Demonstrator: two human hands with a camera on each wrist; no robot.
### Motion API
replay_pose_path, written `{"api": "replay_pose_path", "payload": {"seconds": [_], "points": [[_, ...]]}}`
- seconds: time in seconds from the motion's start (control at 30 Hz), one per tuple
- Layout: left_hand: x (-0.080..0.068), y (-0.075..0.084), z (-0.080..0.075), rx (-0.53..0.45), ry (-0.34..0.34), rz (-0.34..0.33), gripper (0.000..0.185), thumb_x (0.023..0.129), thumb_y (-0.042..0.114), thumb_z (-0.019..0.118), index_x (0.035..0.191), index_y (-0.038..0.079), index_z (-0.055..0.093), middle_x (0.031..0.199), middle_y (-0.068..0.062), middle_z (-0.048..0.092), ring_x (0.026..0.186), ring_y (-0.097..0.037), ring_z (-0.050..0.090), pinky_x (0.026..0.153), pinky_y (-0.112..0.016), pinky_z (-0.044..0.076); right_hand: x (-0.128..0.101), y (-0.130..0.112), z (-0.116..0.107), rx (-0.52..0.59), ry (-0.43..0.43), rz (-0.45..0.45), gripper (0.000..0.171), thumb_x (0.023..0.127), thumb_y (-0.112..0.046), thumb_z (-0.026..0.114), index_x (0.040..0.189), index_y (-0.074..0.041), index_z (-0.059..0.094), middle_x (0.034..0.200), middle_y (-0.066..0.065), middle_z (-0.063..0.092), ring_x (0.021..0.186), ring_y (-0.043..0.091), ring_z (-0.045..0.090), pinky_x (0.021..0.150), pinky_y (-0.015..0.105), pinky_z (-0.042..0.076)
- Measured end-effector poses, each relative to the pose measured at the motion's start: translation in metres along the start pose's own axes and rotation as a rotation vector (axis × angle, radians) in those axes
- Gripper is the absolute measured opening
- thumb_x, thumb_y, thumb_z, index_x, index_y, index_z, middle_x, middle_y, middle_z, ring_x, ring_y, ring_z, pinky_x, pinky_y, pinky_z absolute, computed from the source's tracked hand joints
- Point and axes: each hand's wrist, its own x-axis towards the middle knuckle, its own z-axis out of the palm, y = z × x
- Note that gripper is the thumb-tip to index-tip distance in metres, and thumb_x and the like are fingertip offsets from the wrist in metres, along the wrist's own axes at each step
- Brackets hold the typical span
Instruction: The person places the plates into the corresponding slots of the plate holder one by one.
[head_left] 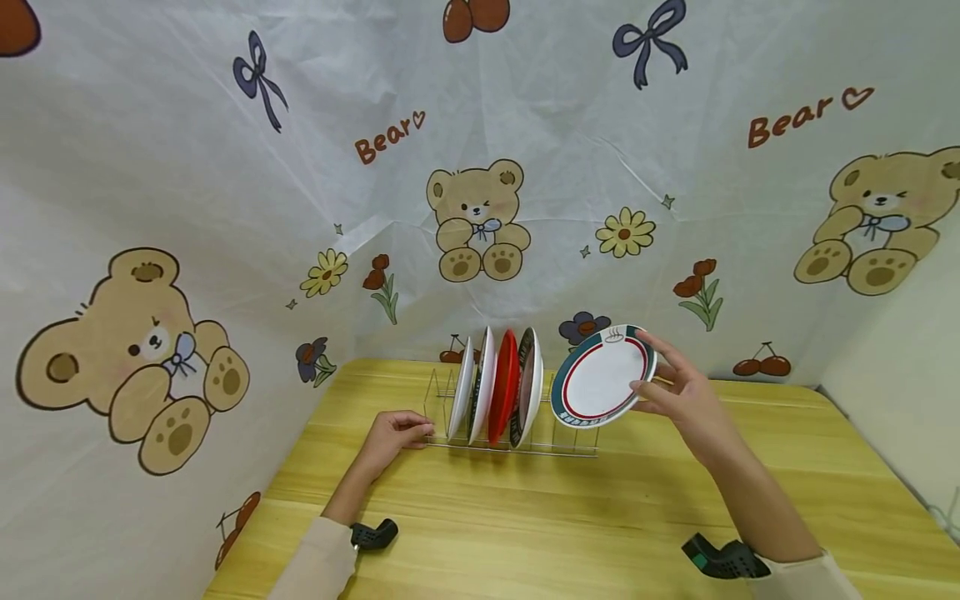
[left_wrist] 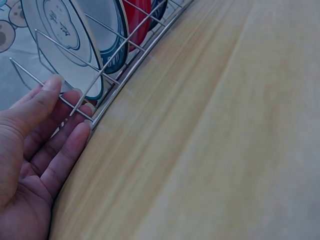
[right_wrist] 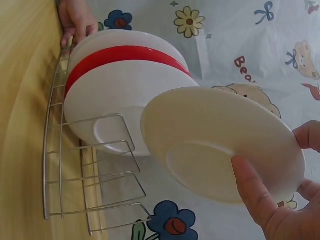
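My right hand [head_left: 690, 404] pinches a white plate [head_left: 606, 380] with a green rim and a thin red ring, its thumb against the underside [right_wrist: 210, 145]. This plate is tilted in the air at the right end of a wire dish rack [head_left: 577, 455]. Several plates stand on edge in the rack, among them a white plate [head_left: 461, 392], a red plate [head_left: 505, 387] and a dark-patterned plate [head_left: 527, 387]. With curled fingers, my left hand [head_left: 395, 433] grips the rack's left end wire, seen closely in the left wrist view.
The rack stands on a wooden table [head_left: 480, 517] towards its back edge. Behind and to the left hangs a pale cloth [head_left: 375, 200] printed with bears, bows and flowers. A plain pale wall [head_left: 907, 375] borders the table on the right.
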Motion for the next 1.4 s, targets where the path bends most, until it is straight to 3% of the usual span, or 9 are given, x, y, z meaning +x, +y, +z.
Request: {"api": "replay_pose_path", "payload": {"seconds": [0.2,0.57,0.73,0.97,1.17,1.4], "points": [[0.000,-0.001,-0.001,-0.003,-0.009,0.011,0.027,0.093,0.013,0.075,0.107,-0.010,0.073,0.100,-0.019,0.075,0.088,-0.024,0.075,0.076,-0.041,0.064,0.016,0.005,0.012,-0.023,-0.030,0.003,0.075,0.098,-0.009,0.068,0.161,-0.021,0.029,0.143,0.032,0.046,0.104,0.015,0.067,0.081,0.034,0.063],[0.002,-0.002,-0.003,-0.002,-0.012,0.035,0.026,0.094,0.013,0.074,0.106,-0.010,0.073,0.099,-0.016,0.076,0.087,-0.022,0.075,0.075,-0.040,0.064,0.038,0.013,0.031,-0.142,-0.084,-0.056,0.075,0.091,-0.002,0.073,0.157,-0.016,0.039,0.108,0.025,0.056,0.092,0.030,0.064,0.073,0.033,0.064],[0.001,0.000,-0.002,-0.005,-0.014,0.021,0.027,0.094,0.011,0.074,0.108,-0.012,0.072,0.102,-0.024,0.073,0.087,-0.023,0.075,0.075,-0.040,0.064,0.044,0.016,0.042,-0.158,-0.115,-0.071,0.075,0.091,-0.001,0.073,0.156,-0.017,0.041,0.105,0.025,0.055,0.091,0.035,0.063,0.072,0.032,0.065],[0.000,0.001,-0.001,0.007,-0.010,0.007,0.027,0.094,0.012,0.074,0.108,-0.011,0.072,0.103,-0.026,0.072,0.087,-0.023,0.075,0.076,-0.040,0.064,0.049,0.026,0.053,-0.185,-0.138,-0.099,0.072,0.091,-0.001,0.072,0.155,-0.019,0.043,0.102,0.024,0.057,0.087,0.035,0.064,0.071,0.045,0.065],[0.001,-0.001,-0.001,0.002,-0.010,0.015,0.026,0.094,0.011,0.074,0.107,-0.011,0.072,0.101,-0.021,0.074,0.087,-0.023,0.075,0.076,-0.040,0.064,0.051,0.037,0.062,-0.172,-0.137,-0.084,0.072,0.091,0.001,0.071,0.154,-0.019,0.044,0.097,0.021,0.054,0.083,0.036,0.063,0.065,0.037,0.065],[0.001,-0.001,-0.001,0.003,-0.013,0.023,0.026,0.093,0.011,0.074,0.107,-0.011,0.072,0.099,-0.018,0.075,0.086,-0.023,0.075,0.075,-0.040,0.064,0.051,0.044,0.067,-0.166,-0.118,-0.086,0.072,0.091,0.001,0.071,0.155,-0.018,0.043,0.096,0.021,0.051,0.082,0.036,0.063,0.064,0.036,0.065]]}}
